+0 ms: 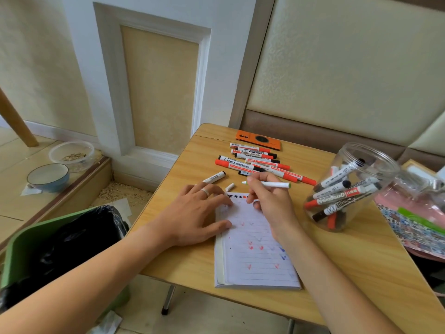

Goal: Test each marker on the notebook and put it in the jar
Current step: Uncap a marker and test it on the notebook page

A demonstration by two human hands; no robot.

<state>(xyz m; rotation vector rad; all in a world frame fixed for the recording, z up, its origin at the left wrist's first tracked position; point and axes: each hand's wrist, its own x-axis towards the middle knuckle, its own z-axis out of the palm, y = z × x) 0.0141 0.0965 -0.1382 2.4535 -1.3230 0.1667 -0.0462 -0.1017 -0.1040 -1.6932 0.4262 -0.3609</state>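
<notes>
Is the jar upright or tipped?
Tipped. The clear jar leans with its open mouth toward the person, and the markers inside lie slanted against its lower wall.

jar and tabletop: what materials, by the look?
Jar: looks like clear glossy plastic; the markers inside show straight through the wall, and the neck is threaded. Could be glass, less likely.
Tabletop: light wood grain, smooth satin sheen; probably laminate or veneer, cannot tell which.

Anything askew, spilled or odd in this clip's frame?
The clear jar leans over at a tilt rather than standing upright. A small white cap lies loose by the notebook. Grain-like bits are scattered on the floor beside the table.
</notes>
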